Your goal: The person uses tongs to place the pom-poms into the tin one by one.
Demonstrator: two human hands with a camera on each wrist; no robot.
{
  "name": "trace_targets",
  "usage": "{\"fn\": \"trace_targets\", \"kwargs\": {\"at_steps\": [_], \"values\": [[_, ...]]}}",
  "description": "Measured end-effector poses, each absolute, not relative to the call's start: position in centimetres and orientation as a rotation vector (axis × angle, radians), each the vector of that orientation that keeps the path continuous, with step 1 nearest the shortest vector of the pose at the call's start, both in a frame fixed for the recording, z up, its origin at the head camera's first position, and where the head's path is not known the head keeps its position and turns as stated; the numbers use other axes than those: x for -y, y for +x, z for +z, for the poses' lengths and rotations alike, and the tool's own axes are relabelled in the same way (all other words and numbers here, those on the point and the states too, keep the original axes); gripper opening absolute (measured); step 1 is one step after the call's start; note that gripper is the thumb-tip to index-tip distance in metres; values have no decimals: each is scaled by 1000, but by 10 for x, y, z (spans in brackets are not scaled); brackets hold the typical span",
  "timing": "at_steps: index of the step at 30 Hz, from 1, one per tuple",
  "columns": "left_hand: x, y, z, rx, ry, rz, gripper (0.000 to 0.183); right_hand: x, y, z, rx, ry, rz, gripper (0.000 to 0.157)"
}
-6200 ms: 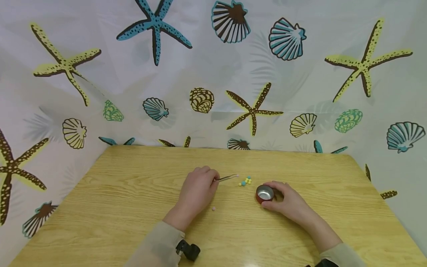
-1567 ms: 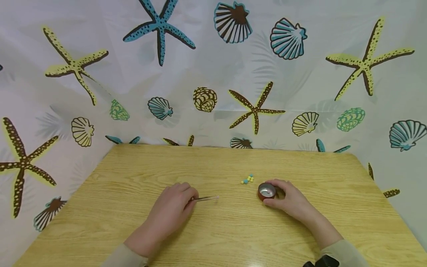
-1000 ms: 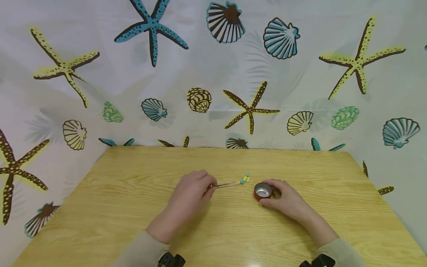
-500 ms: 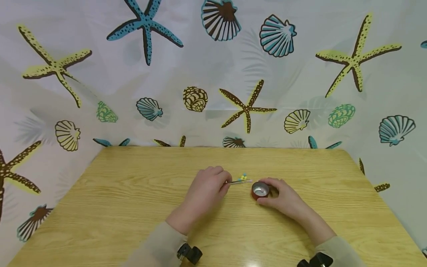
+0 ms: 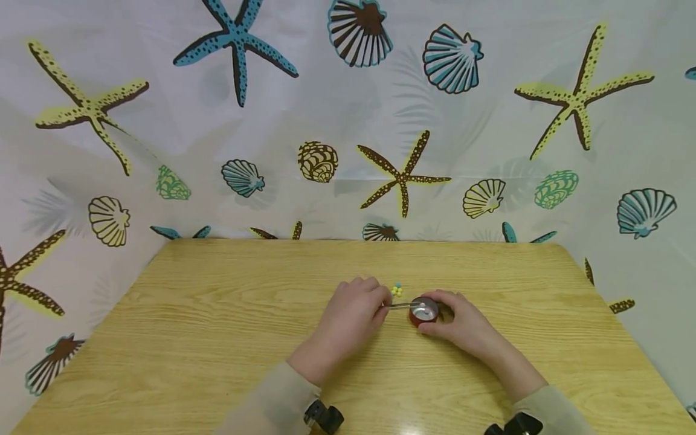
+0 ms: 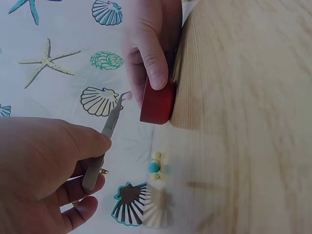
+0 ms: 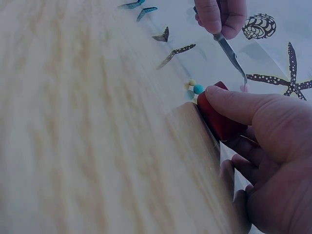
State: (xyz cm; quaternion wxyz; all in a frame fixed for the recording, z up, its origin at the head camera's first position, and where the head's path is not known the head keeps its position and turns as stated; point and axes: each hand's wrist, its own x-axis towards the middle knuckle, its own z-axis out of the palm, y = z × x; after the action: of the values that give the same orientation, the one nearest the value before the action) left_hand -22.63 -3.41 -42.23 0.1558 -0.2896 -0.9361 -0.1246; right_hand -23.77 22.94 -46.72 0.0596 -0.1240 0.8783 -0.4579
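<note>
My left hand point(image 5: 348, 323) pinches metal tweezers point(image 6: 110, 126) with bent tips. A small pink bead point(image 6: 128, 95) sits at the tips, over the opening of a small round red tin point(image 6: 157, 106) with a silvery inside. My right hand point(image 5: 467, 323) holds the tin steady on the table, thumb on the near side and fingers behind; in the right wrist view the thumb lies along the red wall point(image 7: 217, 117). Something small and pale shows inside the tin, too small to identify. Just behind the tweezers lie several yellow and blue beads point(image 5: 397, 291).
The wood-grain table point(image 5: 228, 314) spreads around both hands. Behind it hangs a pale cloth point(image 5: 348, 121) printed with starfish and shells. Black wrist cameras point(image 5: 324, 417) sit on both sleeves.
The loose pink bead seen earlier beside the left wrist is gone from the table. My left hand has carried the tweezers rightward, past the bead cluster, to over the tin. The right hand stays put.
</note>
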Motion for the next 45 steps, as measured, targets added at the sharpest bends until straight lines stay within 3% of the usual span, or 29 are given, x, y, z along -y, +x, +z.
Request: {"fn": "trace_targets", "kwargs": {"at_steps": [24, 45], "values": [[52, -233, -425, 2663, -698, -485, 4, -230, -236, -468, -2652, -403, -1419, 60], [70, -247, -441, 2689, -601, -324, 4, -229, -236, -467, -2650, -390, -1386, 63]]}}
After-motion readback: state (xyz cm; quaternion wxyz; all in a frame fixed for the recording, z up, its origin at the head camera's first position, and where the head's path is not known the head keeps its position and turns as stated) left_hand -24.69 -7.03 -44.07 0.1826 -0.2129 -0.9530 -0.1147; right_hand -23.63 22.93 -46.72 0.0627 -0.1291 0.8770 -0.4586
